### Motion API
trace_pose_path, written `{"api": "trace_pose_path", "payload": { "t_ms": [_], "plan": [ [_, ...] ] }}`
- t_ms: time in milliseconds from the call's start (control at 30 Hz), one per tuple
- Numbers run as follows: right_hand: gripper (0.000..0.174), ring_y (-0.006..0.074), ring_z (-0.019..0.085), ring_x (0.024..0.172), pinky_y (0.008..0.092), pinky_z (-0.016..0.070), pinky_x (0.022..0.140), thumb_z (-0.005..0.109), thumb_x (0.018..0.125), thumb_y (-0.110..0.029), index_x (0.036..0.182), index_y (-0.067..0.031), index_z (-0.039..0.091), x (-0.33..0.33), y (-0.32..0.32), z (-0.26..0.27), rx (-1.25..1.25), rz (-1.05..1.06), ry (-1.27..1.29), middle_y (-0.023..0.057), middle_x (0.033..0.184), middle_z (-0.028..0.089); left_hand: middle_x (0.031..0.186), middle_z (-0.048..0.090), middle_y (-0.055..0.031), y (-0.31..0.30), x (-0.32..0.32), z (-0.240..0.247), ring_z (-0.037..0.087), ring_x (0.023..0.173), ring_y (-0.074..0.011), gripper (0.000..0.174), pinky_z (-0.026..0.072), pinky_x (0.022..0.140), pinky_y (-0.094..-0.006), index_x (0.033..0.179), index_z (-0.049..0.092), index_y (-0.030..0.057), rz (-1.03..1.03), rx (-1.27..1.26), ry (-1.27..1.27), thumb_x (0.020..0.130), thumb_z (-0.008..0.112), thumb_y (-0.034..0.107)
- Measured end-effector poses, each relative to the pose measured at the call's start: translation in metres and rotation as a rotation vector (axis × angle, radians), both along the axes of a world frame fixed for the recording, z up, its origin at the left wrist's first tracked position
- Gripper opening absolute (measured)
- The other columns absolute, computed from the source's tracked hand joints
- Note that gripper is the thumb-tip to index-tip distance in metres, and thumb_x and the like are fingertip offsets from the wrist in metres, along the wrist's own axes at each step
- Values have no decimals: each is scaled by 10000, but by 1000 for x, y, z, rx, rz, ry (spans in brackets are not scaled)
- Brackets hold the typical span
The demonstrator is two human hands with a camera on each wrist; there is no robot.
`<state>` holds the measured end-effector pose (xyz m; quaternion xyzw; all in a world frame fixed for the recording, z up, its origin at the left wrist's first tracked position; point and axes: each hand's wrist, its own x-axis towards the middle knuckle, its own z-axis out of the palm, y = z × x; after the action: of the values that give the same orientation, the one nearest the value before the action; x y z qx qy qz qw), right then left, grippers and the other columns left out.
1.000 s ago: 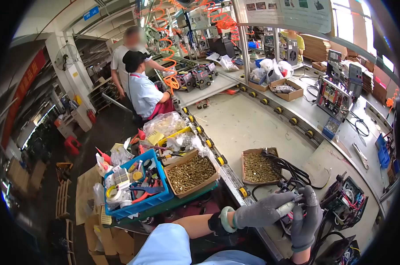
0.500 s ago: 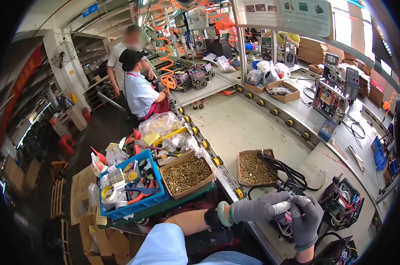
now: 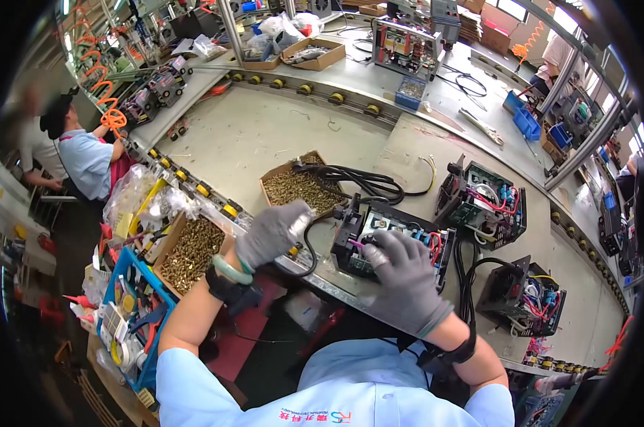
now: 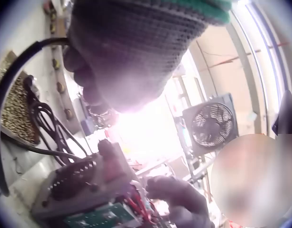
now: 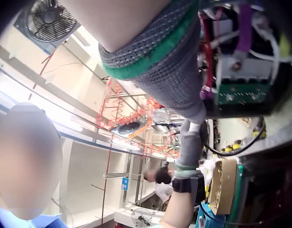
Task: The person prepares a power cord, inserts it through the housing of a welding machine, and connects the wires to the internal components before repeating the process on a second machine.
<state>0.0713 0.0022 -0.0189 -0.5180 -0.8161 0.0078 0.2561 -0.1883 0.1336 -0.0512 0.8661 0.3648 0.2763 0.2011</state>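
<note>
My left hand (image 3: 272, 233), in a grey glove with a whitish fingertip, is raised at the table's front edge, left of an opened electrical unit (image 3: 389, 238). Its fingers are bent in; I cannot tell whether something small sits between them. A black cable (image 4: 10, 85) curves past this hand in the left wrist view. My gloved right hand (image 3: 407, 281) is over the front of the unit, its fingers loosely bent and spread, fingertips close to a purple wire sleeve (image 3: 356, 243). The unit shows a green board (image 4: 101, 216) and red wires (image 3: 435, 245).
Brass-coloured small parts fill one cardboard box (image 3: 293, 186) behind my left hand and another box (image 3: 192, 252) at the left. A blue crate (image 3: 126, 313) holds tools and tape. Two more opened units (image 3: 484, 203) stand at the right. Coiled black cord (image 3: 379, 181) lies behind the nearest unit.
My hands were together at the fingertips and have moved apart, the left one leftward, the right one over the unit. The head view has turned right and down, showing more of the unit.
</note>
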Motion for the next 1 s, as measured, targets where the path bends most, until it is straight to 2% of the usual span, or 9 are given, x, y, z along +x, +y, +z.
{"api": "trace_pose_path", "payload": {
  "t_ms": [100, 167, 367, 467, 633, 767, 833, 1000],
  "plan": [
    [626, 312, 552, 1215, 450, 419, 1027, 796, 631, -236, 1221, -101, 639, -2, 6, -25, 89, -66, -72, 125, 1340, 549, 866, 646, -188, 9, 10, -9, 655, 813, -385, 83, 515, 685, -420, 1026, 605, 62, -19, -69, -72, 968, 576, 113],
    [625, 299, 555, 1219, 444, 419, 1028, 789, 627, -217, 1224, -108, 642, 1, 10, -32, 140, -106, -119, 123, 1353, 549, 870, 649, -184, 20, 10, -16, 657, 819, -377, 89, 517, 693, -416, 1031, 603, 59, -29, -98, -25, 969, 576, 116],
    [429, 270, 593, 1161, 415, 443, 1002, 738, 680, -147, 1101, -90, 680, 1, 13, -38, 207, -118, -131, 111, 1301, 592, 868, 656, -166, 23, 14, -17, 664, 814, -364, 111, 528, 713, -405, 1037, 603, 57, -104, -160, 26, 969, 581, 142],
    [389, 265, 599, 1144, 411, 448, 997, 726, 690, -133, 1074, -82, 689, -1, 12, -35, 187, -128, -125, 111, 1281, 601, 860, 653, -163, 22, 16, -14, 669, 810, -353, 106, 531, 706, -397, 1043, 604, 65, -127, -119, 9, 971, 578, 139],
    [394, 261, 601, 1130, 413, 449, 998, 723, 687, -125, 1077, -78, 687, -2, 13, -36, 200, -130, -117, 111, 1277, 600, 865, 662, -155, 26, 15, -12, 676, 807, -331, 118, 534, 693, -376, 1038, 623, 60, -129, -77, 87, 963, 603, 148],
    [416, 260, 597, 1131, 417, 448, 1002, 725, 673, -123, 1084, -78, 686, -1, 13, -37, 197, -132, -122, 111, 1278, 598, 873, 673, -152, 27, 16, -2, 679, 815, -332, 133, 541, 698, -376, 1061, 632, 70, -114, -72, 49, 960, 611, 153],
    [428, 263, 597, 1131, 419, 448, 1004, 725, 668, -129, 1091, -78, 685, -1, 13, -35, 188, -130, -124, 112, 1279, 597, 863, 671, -137, 28, 17, -5, 677, 803, -327, 137, 543, 683, -389, 1070, 642, 87, -152, 113, 52, 947, 621, 141],
    [453, 269, 595, 1128, 426, 446, 1009, 720, 666, -149, 1111, -78, 681, -1, 13, -35, 178, -131, -138, 115, 1282, 594, 782, 612, -112, 25, 20, -2, 647, 725, -313, 140, 511, 605, -410, 1028, 652, 103, -102, 194, 228, 893, 639, 139]
  ]
}}
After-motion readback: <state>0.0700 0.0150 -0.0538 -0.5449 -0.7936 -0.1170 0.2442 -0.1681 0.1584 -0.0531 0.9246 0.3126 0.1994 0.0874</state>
